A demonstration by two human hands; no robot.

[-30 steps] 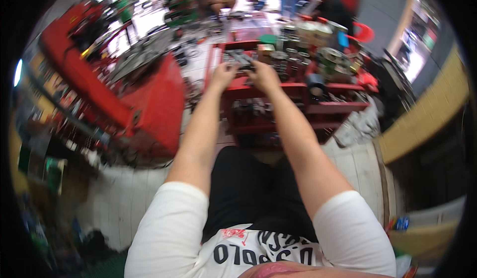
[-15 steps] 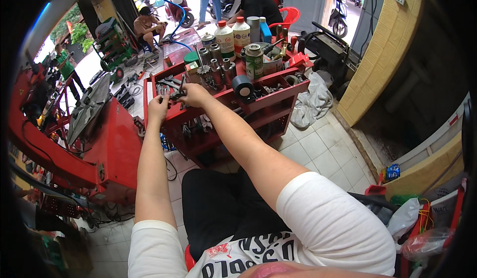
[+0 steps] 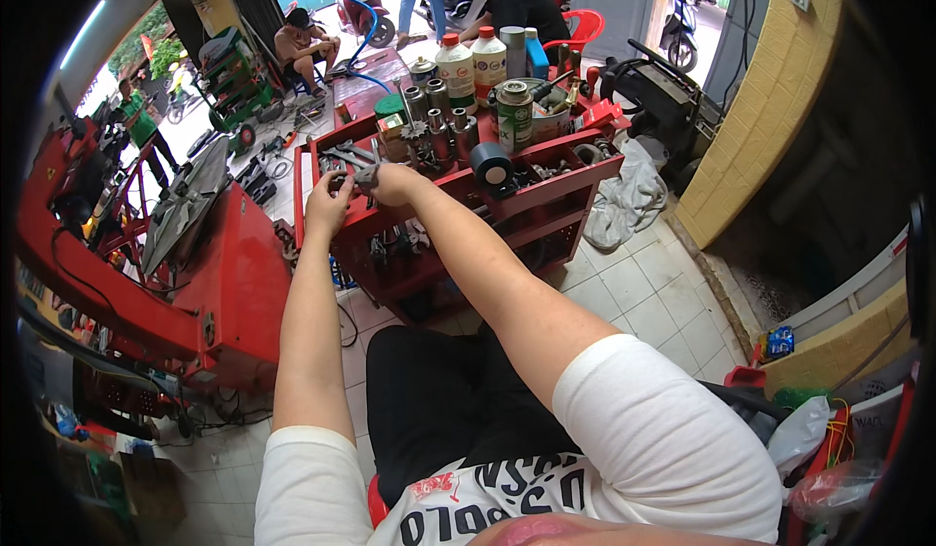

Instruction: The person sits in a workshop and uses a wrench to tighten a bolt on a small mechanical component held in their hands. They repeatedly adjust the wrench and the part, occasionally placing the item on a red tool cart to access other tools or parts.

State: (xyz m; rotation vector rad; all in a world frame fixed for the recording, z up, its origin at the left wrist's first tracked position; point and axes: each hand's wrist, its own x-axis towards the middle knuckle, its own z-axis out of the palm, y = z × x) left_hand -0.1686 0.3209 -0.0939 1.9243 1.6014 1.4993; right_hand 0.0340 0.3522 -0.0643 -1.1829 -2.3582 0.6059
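Note:
Both my hands are over the left end of a red tool cart (image 3: 558, 187). My right hand (image 3: 398, 185) is closed around a dark grey metal piece (image 3: 367, 177), too small to name. My left hand (image 3: 327, 207) faces it from the left, thumb and fingers pinched close to the metal; whether they grip its end I cannot make out. Behind my fingers, several metal wrenches (image 3: 343, 153) lie in the cart's open tray. Upright steel sockets (image 3: 441, 138) stand right of my right hand, beside a jar with a green lid (image 3: 390, 107).
White bottles with red caps (image 3: 455, 70), a green can (image 3: 514, 117) and a black tape roll (image 3: 491, 166) crowd the cart top. A red machine (image 3: 234, 283) stands left. A grey cloth (image 3: 629, 205) lies on the tiles at right. Other people sit and stand farther off.
The view has shifted slightly, moving the scene right and down. The dark metal piece has turned a little between my hands, which stay close together over the tray.

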